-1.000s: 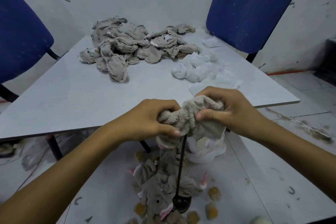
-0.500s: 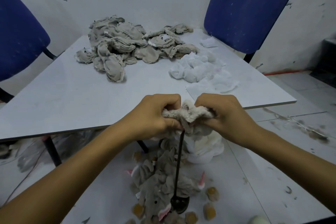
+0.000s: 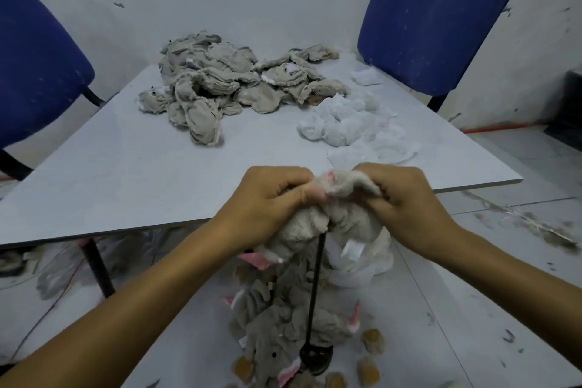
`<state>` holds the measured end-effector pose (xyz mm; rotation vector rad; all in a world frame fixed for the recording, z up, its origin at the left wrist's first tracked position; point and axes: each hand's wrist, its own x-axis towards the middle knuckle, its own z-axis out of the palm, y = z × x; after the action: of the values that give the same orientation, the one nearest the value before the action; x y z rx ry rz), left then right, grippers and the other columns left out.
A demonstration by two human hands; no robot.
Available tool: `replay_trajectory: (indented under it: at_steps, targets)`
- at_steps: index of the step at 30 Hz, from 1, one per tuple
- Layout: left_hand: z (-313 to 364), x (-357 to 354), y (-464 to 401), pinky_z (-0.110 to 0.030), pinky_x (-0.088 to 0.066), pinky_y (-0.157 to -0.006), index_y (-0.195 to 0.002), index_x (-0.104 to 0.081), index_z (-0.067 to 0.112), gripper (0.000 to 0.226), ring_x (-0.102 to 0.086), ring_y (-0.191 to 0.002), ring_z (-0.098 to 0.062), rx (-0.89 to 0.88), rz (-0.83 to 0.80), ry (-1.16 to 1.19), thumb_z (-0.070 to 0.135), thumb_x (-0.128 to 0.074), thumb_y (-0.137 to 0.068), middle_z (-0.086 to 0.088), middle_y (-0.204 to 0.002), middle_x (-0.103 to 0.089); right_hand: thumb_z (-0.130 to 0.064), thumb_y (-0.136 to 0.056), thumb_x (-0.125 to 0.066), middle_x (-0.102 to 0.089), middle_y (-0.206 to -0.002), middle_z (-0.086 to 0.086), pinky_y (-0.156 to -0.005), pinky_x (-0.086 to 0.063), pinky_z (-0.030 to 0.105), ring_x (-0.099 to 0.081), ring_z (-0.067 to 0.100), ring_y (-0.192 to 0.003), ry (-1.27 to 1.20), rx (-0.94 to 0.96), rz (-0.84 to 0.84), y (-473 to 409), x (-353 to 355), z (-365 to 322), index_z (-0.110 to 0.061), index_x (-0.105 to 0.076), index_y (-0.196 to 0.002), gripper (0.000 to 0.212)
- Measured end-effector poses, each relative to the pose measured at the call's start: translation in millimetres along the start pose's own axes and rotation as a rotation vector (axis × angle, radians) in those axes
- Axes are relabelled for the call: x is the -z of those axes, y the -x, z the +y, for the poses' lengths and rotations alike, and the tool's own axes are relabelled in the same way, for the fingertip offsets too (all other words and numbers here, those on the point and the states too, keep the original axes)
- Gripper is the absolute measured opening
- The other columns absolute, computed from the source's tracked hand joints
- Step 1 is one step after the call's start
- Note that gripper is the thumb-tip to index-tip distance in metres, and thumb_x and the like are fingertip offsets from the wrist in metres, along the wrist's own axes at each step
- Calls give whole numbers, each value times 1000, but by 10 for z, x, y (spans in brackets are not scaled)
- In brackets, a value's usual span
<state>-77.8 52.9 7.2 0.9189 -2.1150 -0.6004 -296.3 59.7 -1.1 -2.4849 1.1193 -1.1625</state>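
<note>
Grey plush skin point(image 3: 315, 227) atop the black rod point(image 3: 316, 287), left hand point(image 3: 267, 198) and right hand point(image 3: 406, 201) flanking the rod — each grip clamped on the skin

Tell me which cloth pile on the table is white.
The smaller pile on the right; the bigger pile to its left is grey-beige.

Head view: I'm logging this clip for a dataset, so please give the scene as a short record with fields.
left hand: grips the grey plush fabric skin with pink patches, fingers curled
right hand: grips the same skin from the other side
thin black metal rod: upright, its top hidden inside the skin
pale grey table: bears a heap of grey plush skins and a heap of white fabric pieces
below, by the rod: more grey plush skins
</note>
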Motion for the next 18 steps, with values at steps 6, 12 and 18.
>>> replay_trajectory:
  at_steps: [6,12,18]
  targets:
    - [-118,-123,53,-6,-35,-67,-73,-73,34,28,-56,-71,13,69,-289,-201,18,-62,-94,25,-76,-69,-13,-86,-75,-63,-71,9,-63,-46,41,-58,26,-69,85,-118,-326,143,-282,42,-6,-65,-72,19]
    - [-138,-126,82,-9,-38,-66,-87,-74,28,24,-57,-74,14,12,-251,-164,41,-55,-92,20,-92,-69,-19,-87,-74,-62,-74,-7,-66,-45,32,-57,9,-72,-58,-105,-294,156,-209,63,-11,-67,-77,15]
    - [-110,-14,114,-11,-40,-65,-91,-54,50,18,-56,-75,3,11,-125,-73,38,-67,-86,24,-80,-60,-24,-83,-77,-69,-90,-13,-69,-50,17,-65,3,-82,-293,-49,247,-28,5,-88,-26,-69,-97,17]
